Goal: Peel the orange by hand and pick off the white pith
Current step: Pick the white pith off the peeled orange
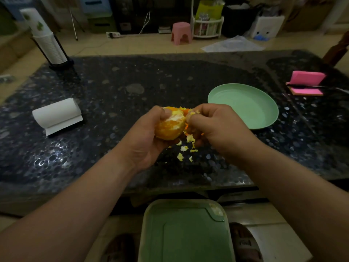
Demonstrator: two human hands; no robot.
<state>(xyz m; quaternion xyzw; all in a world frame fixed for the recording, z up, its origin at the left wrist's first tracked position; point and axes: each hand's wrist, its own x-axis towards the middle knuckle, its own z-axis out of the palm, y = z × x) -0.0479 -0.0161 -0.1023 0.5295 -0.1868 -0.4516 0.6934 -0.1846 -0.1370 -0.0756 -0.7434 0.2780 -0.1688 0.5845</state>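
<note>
Orange point(169, 127), left hand point(145, 137) gripping it, right hand point(217, 127) pinching its peel point(192, 111) (scraps point(184, 148) below), green plate point(245, 106) beside

Head-worn wide view, looking forward and down, close above table point(170, 82)

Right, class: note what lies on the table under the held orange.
Small pale scraps of peel and pith lie on the dark table below the orange. The left hand and right hand cover the table beneath them, so further scraps there cannot be seen.

Home living room, dark stone table point(132, 82), pink stool point(181, 33), paper-cup stack point(49, 46)
</note>
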